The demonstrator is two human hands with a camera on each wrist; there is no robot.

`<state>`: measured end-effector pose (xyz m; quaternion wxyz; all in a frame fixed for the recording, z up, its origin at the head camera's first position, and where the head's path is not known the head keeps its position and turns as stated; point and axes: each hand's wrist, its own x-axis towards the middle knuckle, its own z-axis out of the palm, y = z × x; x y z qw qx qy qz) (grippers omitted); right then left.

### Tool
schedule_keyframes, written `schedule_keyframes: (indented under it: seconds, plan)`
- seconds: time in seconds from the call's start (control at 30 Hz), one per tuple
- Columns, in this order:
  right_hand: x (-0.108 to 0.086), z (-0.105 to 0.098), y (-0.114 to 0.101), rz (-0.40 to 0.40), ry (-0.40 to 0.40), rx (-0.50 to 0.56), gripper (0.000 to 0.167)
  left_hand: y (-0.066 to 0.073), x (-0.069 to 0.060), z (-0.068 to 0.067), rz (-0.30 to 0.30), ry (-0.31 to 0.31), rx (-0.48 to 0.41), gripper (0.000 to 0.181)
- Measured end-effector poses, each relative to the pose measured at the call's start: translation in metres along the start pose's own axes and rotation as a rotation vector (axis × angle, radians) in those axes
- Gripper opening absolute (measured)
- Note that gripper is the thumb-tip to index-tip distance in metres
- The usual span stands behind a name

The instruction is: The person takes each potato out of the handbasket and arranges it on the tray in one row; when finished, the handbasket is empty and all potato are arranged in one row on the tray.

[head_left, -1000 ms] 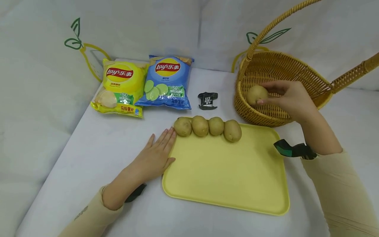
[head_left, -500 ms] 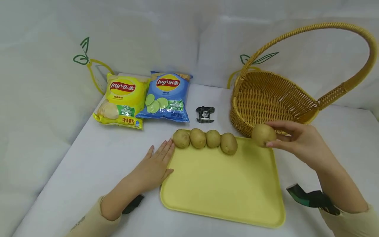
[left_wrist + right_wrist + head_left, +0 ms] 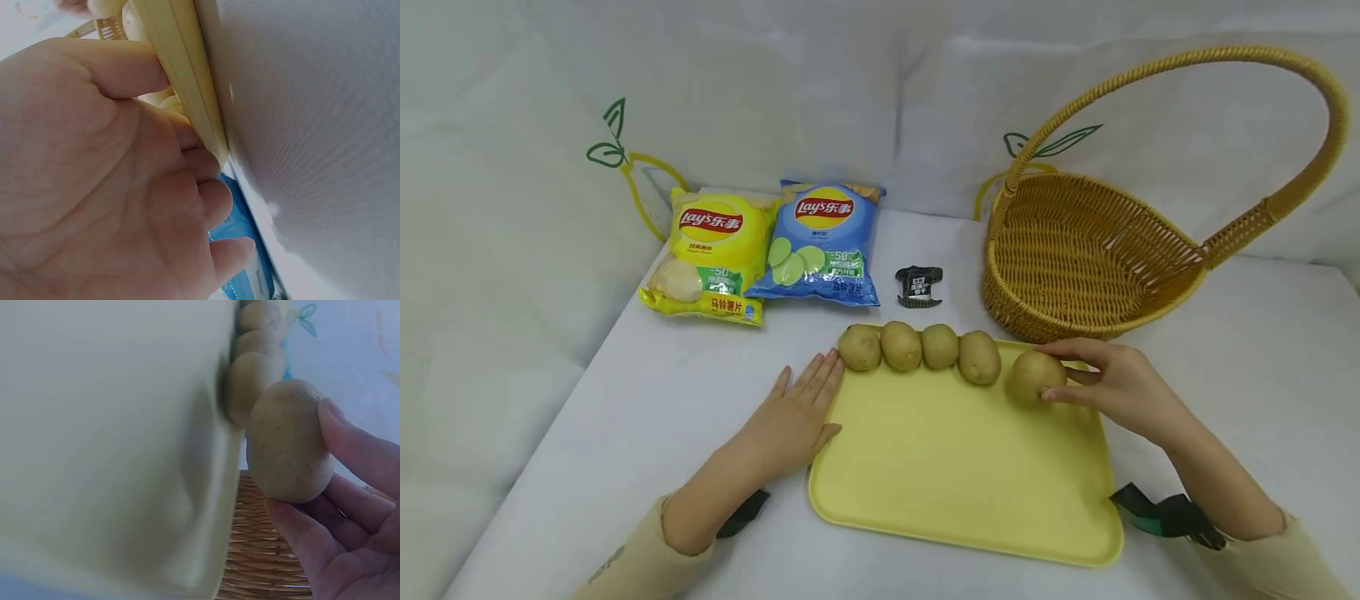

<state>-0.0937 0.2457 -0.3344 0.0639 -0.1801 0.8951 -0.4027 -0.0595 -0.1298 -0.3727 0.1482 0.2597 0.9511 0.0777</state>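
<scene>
Between the thumb and fingers of my right hand [image 3: 1120, 387] is a potato [image 3: 1036, 377], held over the far right part of the yellow tray [image 3: 955, 467]. In the right wrist view the held potato [image 3: 290, 442] looks oval and speckled, with a shadow cast on the tray beside it. Several more potatoes [image 3: 902, 347] lie in a row along the tray's far edge, starting at the left corner. My left hand [image 3: 786, 425] rests flat against the tray's left side, fingers straight; the left wrist view shows its fingertips [image 3: 215, 203] touching the tray's rim [image 3: 187, 75].
A wicker basket [image 3: 1067, 258] with a tall handle stands behind the tray's right corner. Yellow [image 3: 711, 254] and blue [image 3: 820, 242] bags of chips lie at the back left. A small black packet [image 3: 919, 287] sits between the blue bag and the basket.
My right hand has brought the potato out of the basket, toward me and left over the tray. The left hand stays at the tray's side. The head view has tilted up.
</scene>
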Motion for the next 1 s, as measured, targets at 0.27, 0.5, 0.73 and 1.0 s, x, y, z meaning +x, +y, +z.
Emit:
schedule_keyframes:
  seconds: [0.27, 0.5, 0.73, 1.0]
  plan:
    - [0.009, 0.007, 0.008, -0.012, 0.01, -0.066, 0.044, -0.002, -0.001, 0.001, -0.004, 0.01, -0.003, 0.069]
    - [0.021, 0.011, 0.009, -0.088, -0.004, -0.096, 0.041, -0.004, 0.0, 0.001, -0.009, 0.011, 0.0, 0.07]
    - [0.024, 0.01, 0.012, -0.053, -0.043, -0.108, 0.044, -0.004, 0.002, 0.001, -0.018, 0.007, -0.01, 0.07]
    - [0.012, 0.005, 0.016, 0.035, -0.021, -0.123, 0.049, -0.005, 0.006, 0.004, -0.008, -0.01, 0.001, 0.07]
